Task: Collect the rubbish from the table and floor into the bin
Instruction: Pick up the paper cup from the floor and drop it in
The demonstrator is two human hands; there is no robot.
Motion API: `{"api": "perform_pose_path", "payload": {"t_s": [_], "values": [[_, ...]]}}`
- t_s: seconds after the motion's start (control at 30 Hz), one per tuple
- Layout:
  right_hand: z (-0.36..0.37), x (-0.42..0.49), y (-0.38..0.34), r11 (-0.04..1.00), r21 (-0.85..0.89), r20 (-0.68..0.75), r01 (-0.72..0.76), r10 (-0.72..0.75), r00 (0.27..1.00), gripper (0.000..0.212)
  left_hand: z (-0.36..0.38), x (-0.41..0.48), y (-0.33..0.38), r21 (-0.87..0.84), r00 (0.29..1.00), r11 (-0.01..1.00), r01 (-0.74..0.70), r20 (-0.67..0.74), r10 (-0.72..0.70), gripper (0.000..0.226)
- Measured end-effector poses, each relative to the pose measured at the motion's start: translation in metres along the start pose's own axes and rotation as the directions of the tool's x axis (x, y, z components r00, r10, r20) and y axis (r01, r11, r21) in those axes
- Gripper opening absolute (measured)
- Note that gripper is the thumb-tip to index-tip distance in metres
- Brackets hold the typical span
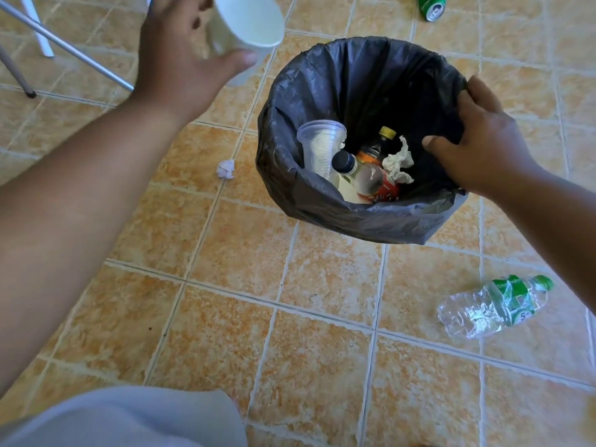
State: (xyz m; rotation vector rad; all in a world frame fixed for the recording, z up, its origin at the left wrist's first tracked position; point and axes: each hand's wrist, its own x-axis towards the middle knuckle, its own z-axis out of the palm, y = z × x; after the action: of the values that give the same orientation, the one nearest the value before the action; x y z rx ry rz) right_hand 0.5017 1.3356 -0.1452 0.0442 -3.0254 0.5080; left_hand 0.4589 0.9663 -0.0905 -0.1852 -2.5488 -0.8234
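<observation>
The left hand point(180, 69) is raised at the far left and grasps a white paper cup point(248, 21), thumb under its side and fingers curled round the far side, with the cup tilted so its open mouth faces the camera. The cup is in the air above the tiled floor point(322, 301), just left of the bin point(322, 75) and not over its opening. The right hand point(480, 140) grips the bin's right rim, thumb inside and fingers folded over the black bag that lines it. Inside the bin lie stacked clear plastic cups point(322, 146) on the left, a bottle with a black cap point(364, 175), a darker bottle with a yellow cap point(380, 143) behind it, and a crumpled tissue point(400, 159) to the right. On the floor, a small paper ball point(225, 169) lies just left of the bin, a crushed clear bottle with a green label point(493, 306) lies near and to the right, and a green can point(432, 6) lies far beyond the bin. Metal furniture legs point(64, 46) stand at the far left.
</observation>
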Motion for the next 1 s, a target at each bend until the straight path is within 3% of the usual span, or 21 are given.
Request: {"api": "perform_pose_path", "payload": {"t_s": [0.13,0.23,0.33,0.43,0.53,0.63,0.73,1.0], "values": [[0.0,0.0,0.0,1.0,-0.009,-0.003,-0.009,0.009,1.0,0.079,0.022,-0.004,0.054,-0.032,0.988,0.988,-0.151,0.034,0.152,0.071],[0.001,-0.001,-0.001,1.0,-0.02,-0.004,-0.007,0.007,1.0,0.079,0.045,-0.014,0.076,-0.05,0.954,0.979,-0.197,0.22,0.204,0.074],[0.001,-0.001,-0.001,1.0,0.002,-0.013,-0.011,0.011,1.0,0.079,0.066,-0.021,0.082,-0.047,0.901,0.968,-0.247,0.358,0.247,0.064],[0.001,-0.001,0.0,1.0,0.01,-0.017,-0.009,0.01,1.0,0.081,0.075,-0.022,0.075,-0.016,0.888,0.957,-0.288,0.37,0.273,0.053],[0.002,-0.001,0.001,1.0,0.006,-0.017,-0.018,0.018,1.0,0.083,0.076,-0.019,0.058,0.118,0.908,0.937,-0.328,0.313,0.278,0.055],[0.003,-0.001,0.0,1.0,0.011,-0.025,-0.021,0.022,0.999,0.084,0.08,-0.018,0.04,0.156,0.909,0.966,-0.206,0.395,0.13,0.066],[0.003,-0.001,0.0,1.0,0.026,-0.035,-0.017,0.018,0.999,0.084,0.082,-0.018,0.033,0.033,0.871,0.999,0.023,0.49,-0.036,0.072],[0.004,0.0,0.001,0.999,0.034,-0.034,-0.001,0.003,0.999,0.084,0.084,-0.019,0.03,-0.097,0.877,0.988,0.116,0.477,-0.056,0.066]]}}
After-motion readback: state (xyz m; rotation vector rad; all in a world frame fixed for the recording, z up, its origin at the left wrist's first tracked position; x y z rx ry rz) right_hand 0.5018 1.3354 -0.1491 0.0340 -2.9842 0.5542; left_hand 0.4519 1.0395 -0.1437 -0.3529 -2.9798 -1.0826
